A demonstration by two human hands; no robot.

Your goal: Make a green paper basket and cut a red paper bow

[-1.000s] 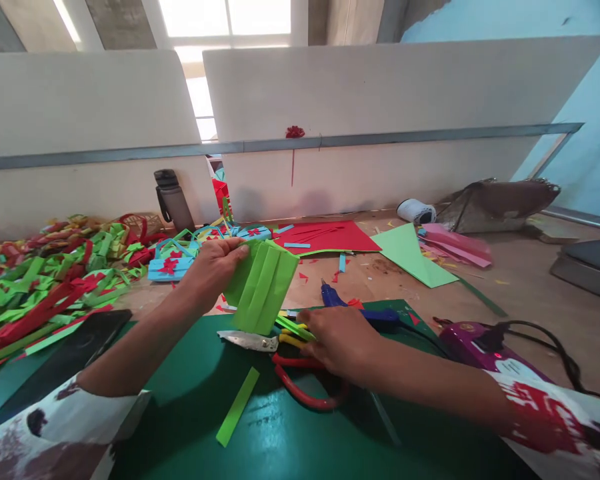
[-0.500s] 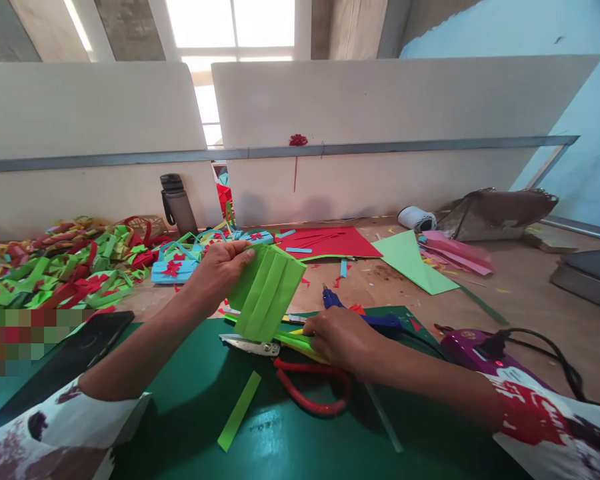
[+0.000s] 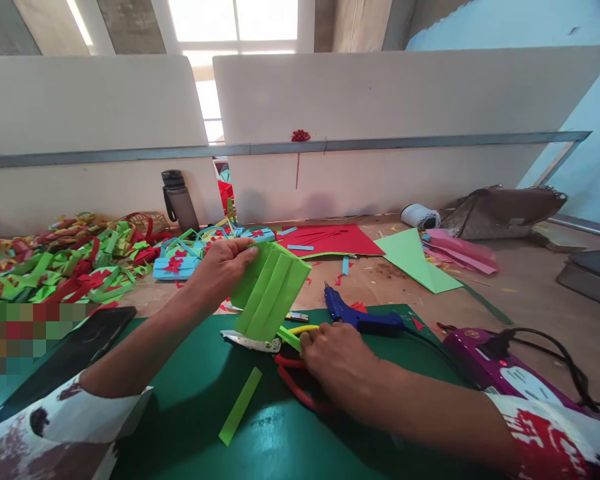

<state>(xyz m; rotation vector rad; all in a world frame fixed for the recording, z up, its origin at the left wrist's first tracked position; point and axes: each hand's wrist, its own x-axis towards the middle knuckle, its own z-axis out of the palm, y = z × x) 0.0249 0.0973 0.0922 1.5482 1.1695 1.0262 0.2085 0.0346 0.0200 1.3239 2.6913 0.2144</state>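
Observation:
My left hand (image 3: 223,267) is closed on a folded lime-green paper piece (image 3: 271,290), holding it up above the dark green cutting mat (image 3: 190,427). My right hand (image 3: 330,357) rests low on the mat, fingers pinched on thin green and yellow paper strips (image 3: 293,333). It lies over the red handles of a pair of scissors (image 3: 260,343), whose metal blades point left. A blue glue gun (image 3: 360,319) lies just beyond my right hand. One loose green strip (image 3: 240,405) sits on the mat near me.
A heap of green and red paper pieces (image 3: 65,263) fills the left. A black phone (image 3: 70,357), a dark bottle (image 3: 179,199), blue paper baskets (image 3: 175,263), red (image 3: 330,240), green (image 3: 415,257) and pink sheets (image 3: 460,248), a tape roll (image 3: 419,216) and a purple device with cable (image 3: 485,360) are around.
My right hand slid a little toward me and left, uncovering the blue glue gun, and now pinches the strips over the scissors' handles. My left hand kept the green piece raised.

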